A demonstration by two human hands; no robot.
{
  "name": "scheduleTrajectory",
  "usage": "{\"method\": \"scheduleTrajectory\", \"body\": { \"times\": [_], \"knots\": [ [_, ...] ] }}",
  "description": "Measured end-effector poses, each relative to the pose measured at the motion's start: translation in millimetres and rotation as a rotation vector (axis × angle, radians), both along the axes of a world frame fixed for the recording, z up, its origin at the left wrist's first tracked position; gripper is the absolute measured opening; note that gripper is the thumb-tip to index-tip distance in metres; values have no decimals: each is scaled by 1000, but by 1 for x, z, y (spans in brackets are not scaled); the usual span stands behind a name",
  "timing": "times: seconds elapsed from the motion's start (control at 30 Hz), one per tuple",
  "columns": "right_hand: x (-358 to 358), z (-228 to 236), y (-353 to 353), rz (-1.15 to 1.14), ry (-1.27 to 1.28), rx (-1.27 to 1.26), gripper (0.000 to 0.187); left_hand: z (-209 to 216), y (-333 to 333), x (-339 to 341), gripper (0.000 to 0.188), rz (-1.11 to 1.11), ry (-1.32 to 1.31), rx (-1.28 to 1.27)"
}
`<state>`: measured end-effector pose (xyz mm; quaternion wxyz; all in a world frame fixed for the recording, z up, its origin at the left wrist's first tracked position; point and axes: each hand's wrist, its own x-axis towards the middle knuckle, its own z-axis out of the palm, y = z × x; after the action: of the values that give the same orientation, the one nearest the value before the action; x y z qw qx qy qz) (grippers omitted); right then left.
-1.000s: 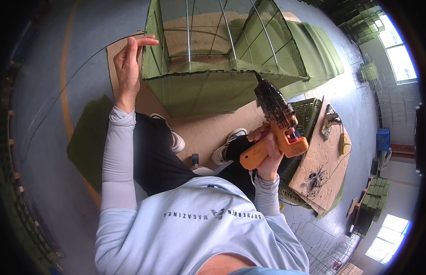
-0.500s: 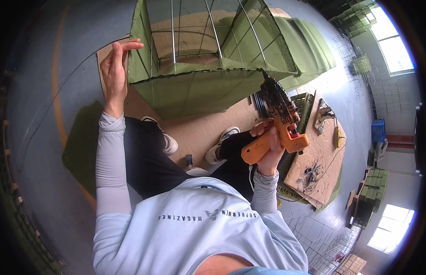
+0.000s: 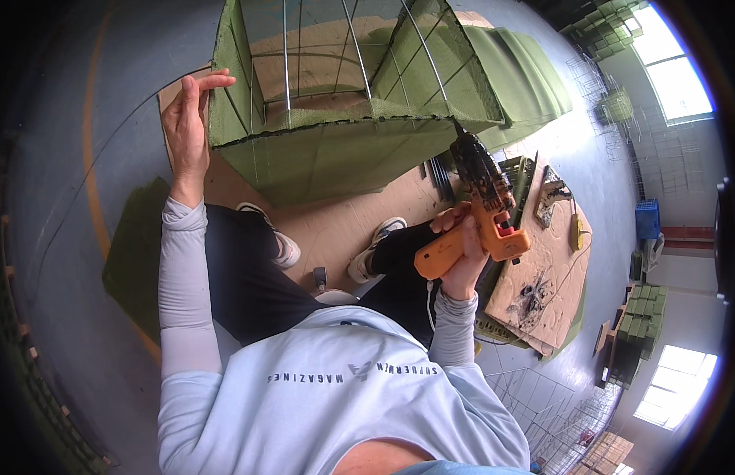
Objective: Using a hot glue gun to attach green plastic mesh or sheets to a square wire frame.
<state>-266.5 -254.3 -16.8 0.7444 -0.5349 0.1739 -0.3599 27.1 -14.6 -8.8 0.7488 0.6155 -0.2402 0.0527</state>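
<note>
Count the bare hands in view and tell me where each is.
2: the left hand at the green box's left edge, the right hand gripping the orange glue gun.

The left arm [image 3: 185, 285] extends forward from the shoulder, nearly straight, its wrist [image 3: 189, 190] leading to the left hand [image 3: 185, 131], which is unclenched, with the thumb [image 3: 190, 89] directed forward and the extended fingers [image 3: 217, 80] directed to the right. The right arm [image 3: 453, 332] is bent and held closer to the torso [image 3: 344, 412]. The right hand [image 3: 467, 265] is positioned forward of its sleeve cuff [image 3: 458, 305], closed in a grip with curled fingertips visible on its left side.
</note>
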Motion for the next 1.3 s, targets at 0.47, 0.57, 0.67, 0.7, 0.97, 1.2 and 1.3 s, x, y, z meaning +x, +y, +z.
{"method": "scheduleTrajectory", "body": {
  "times": [0.47,0.57,0.67,0.7,0.97,1.2,1.3],
  "knots": [
    [3,0,22,178,35,141,29,-1,0,0,52,8,2,6],
    [3,2,28,201,35,142,28,-1,0,0,52,8,-6,6],
    [4,3,31,212,46,135,29,-1,0,-1,52,4,-8,4],
    [4,3,33,214,44,136,29,0,0,-1,52,4,-11,6],
    [10,-2,41,355,21,123,28,0,0,-1,51,-8,-11,1],
    [14,1,53,358,41,149,22,-1,-1,0,51,3,-38,19],
    [16,1,56,414,56,112,30,-1,0,0,51,7,-50,27]
  ]
}}
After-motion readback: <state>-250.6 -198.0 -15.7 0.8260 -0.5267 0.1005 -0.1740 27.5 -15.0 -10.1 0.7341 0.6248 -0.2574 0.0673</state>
